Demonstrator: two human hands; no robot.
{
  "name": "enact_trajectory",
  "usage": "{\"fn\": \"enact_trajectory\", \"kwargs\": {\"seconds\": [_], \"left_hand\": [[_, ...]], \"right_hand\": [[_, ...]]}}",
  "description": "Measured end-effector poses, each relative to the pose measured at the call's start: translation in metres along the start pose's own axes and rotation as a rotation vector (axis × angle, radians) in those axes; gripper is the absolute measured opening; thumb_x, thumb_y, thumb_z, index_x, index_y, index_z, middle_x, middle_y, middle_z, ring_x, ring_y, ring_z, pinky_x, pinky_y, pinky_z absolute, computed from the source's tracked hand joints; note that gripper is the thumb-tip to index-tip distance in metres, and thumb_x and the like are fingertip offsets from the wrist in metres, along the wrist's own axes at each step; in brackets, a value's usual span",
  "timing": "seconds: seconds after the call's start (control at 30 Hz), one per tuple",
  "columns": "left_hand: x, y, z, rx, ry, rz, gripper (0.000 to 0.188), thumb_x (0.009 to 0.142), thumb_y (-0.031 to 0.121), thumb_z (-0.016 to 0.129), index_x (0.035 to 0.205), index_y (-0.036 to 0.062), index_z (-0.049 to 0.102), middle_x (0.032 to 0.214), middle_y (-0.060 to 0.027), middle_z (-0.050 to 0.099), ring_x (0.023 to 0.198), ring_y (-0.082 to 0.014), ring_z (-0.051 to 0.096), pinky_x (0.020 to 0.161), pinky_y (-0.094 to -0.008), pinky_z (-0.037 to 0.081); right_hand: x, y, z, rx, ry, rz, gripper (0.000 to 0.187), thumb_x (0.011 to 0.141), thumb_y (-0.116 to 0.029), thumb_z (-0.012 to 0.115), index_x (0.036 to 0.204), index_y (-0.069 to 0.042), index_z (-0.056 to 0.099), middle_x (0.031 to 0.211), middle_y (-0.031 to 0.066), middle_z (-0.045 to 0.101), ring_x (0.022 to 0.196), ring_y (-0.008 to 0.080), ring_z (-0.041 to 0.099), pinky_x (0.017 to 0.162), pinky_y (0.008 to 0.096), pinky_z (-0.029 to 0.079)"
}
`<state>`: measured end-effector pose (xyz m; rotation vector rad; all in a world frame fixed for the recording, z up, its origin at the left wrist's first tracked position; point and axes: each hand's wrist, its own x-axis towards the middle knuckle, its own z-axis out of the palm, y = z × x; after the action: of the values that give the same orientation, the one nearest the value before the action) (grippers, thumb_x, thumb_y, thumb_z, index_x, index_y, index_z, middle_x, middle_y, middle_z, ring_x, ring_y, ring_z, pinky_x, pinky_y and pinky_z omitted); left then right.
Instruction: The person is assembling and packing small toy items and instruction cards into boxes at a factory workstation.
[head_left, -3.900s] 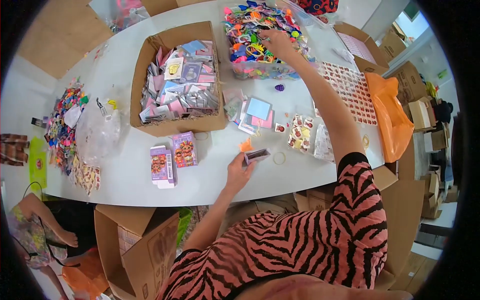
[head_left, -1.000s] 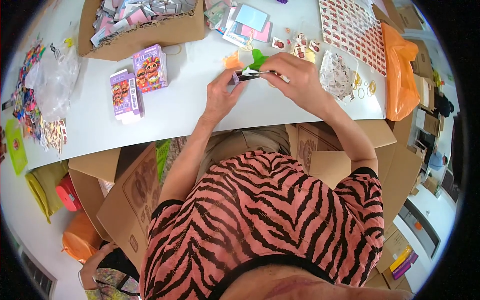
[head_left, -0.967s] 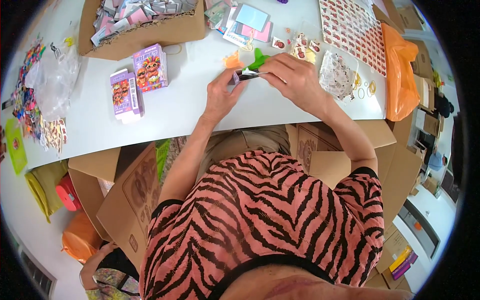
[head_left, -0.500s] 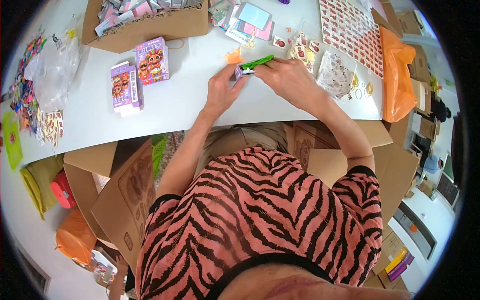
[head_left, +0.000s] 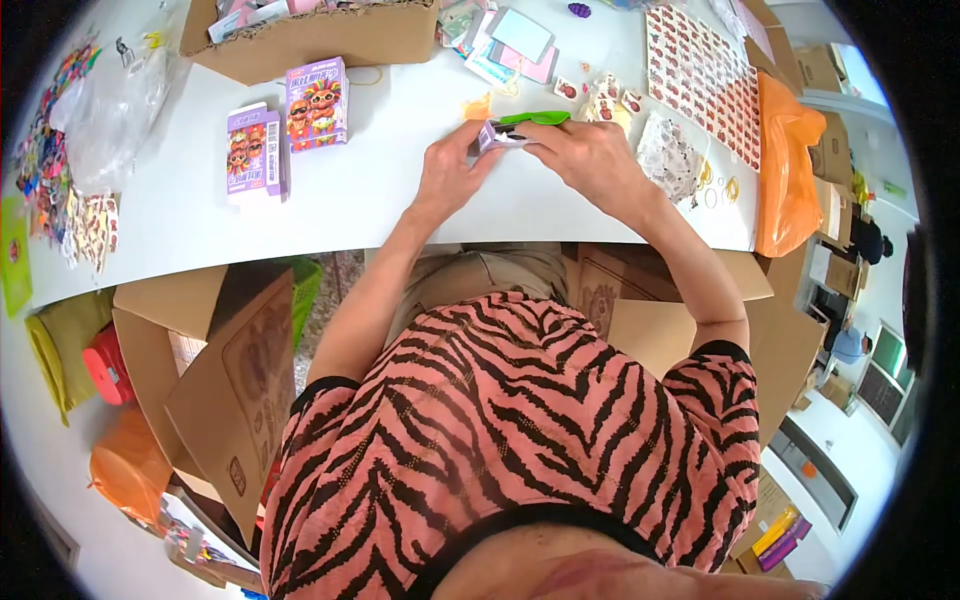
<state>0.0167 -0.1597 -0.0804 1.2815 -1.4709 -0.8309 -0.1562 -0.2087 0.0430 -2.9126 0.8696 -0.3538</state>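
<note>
My left hand (head_left: 452,172) is closed round the side of a small purple box (head_left: 487,140), its open end turned toward my right hand. A bright green, thin, flexible-looking piece (head_left: 537,117) lies across the top of that opening. My right hand (head_left: 590,165) pinches this piece at the box, its fingertips partly hidden behind the knuckles. What is inside the box cannot be made out. To the left are two purple printed boxes, one lying flat (head_left: 252,155) and one stack-like beside it (head_left: 317,105). A small orange piece (head_left: 477,107) lies just beyond my left hand.
A cardboard carton (head_left: 320,45) of packets stands at the far left. Pastel cards (head_left: 522,38), sticker sheets (head_left: 700,80), a clear bag (head_left: 672,155), gold rings (head_left: 732,188) and an orange bag (head_left: 787,165) lie to the right. Colourful trinkets (head_left: 50,150) pile up at the left edge.
The whole view has shifted slightly. The green piece now lies flatter and longer over the box opening. Both hands keep their hold on the box and the green piece.
</note>
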Motion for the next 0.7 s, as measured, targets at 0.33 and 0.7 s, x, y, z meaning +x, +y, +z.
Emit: {"fn": "enact_trajectory", "kwargs": {"seconds": [0.33, 0.7], "left_hand": [[0.000, 0.000, -0.001, 0.020, -0.015, -0.005, 0.030, 0.078, 0.012, 0.070, 0.105, 0.0021, 0.059, 0.081, -0.0134, 0.064, 0.068, -0.0269, 0.063, 0.062, -0.0350, 0.051], [-0.001, -0.005, 0.001, 0.042, -0.001, 0.017, 0.031, 0.078, 0.014, 0.070, 0.105, 0.0036, 0.059, 0.080, -0.0136, 0.064, 0.067, -0.0287, 0.062, 0.063, -0.0367, 0.051]], "right_hand": [[0.001, 0.000, -0.004, 0.314, 0.111, 0.051, 0.014, 0.079, -0.009, 0.069, 0.092, -0.006, 0.065, 0.078, 0.0059, 0.064, 0.051, 0.0181, 0.055, 0.048, 0.0291, 0.046], [-0.002, 0.003, -0.007, 0.234, 0.211, 0.177, 0.020, 0.078, -0.006, 0.070, 0.098, -0.006, 0.065, 0.089, 0.0073, 0.066, 0.071, 0.0198, 0.062, 0.061, 0.0286, 0.051]]}}
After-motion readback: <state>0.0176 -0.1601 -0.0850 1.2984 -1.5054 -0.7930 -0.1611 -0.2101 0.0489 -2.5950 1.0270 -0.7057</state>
